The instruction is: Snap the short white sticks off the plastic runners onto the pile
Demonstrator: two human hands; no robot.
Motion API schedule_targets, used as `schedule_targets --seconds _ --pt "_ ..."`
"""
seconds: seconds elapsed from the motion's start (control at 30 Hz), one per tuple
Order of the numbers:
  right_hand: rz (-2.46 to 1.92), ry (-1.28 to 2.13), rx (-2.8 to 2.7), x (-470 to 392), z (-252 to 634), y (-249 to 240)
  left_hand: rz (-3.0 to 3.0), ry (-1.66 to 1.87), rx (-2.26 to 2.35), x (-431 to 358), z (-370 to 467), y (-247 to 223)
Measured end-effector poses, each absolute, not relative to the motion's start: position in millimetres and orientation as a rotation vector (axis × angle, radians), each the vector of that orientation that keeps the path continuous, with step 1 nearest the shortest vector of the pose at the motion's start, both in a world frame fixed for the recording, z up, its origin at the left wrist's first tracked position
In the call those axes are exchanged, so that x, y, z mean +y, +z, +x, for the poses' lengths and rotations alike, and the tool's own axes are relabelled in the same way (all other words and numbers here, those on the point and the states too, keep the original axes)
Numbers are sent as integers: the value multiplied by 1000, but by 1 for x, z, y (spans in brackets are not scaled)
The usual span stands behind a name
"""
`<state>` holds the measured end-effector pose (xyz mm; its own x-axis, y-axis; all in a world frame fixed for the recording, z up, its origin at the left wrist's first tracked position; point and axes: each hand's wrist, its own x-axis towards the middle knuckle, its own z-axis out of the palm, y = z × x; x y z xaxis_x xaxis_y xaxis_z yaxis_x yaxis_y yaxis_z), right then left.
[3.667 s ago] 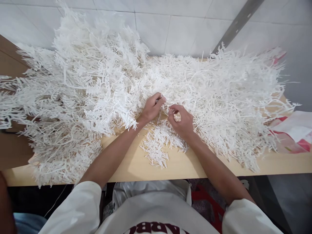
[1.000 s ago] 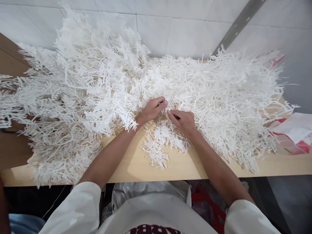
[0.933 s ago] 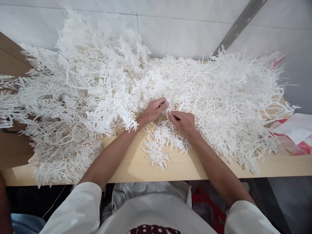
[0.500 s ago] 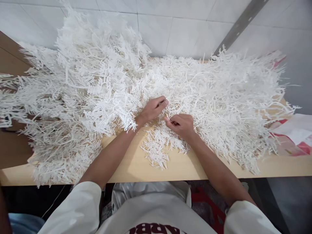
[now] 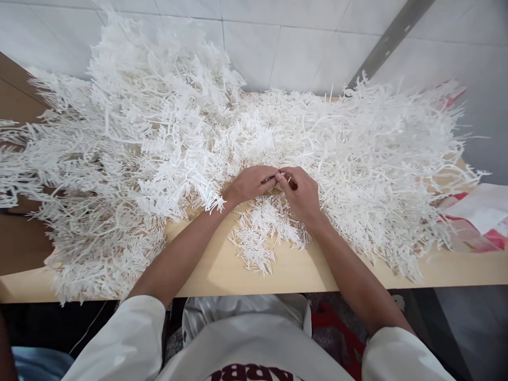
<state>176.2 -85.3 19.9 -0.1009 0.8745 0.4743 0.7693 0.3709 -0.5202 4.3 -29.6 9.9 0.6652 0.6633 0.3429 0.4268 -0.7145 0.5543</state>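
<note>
1. Many short white pieces are lying loose on the table, lower centre of the frame.
2. The left hand and right hand are meeting at the tips, centre, fingers curling inward; whether they are pinching anything, I cannot tell.
3. Branching white strands are spreading from far left to far right, probably handling light, bendy and tangle-prone, best gripped by thicker stems.

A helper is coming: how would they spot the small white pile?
Find the wooden table, then the left hand and right hand. Between them and the table's near edge lies the small white pile: short, thin pieces, unlike the bushy heap behind.
</note>
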Motion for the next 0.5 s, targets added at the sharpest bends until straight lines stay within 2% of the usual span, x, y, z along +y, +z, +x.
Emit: schedule_targets --seconds 0.33,0.5 --pt "-1287 -282 -1975 -87 180 18 2306 641 842 -24 4 14" --pt "-1211 -210 -1754 -96 174 25 2089 732 1013 -24 -3 19"
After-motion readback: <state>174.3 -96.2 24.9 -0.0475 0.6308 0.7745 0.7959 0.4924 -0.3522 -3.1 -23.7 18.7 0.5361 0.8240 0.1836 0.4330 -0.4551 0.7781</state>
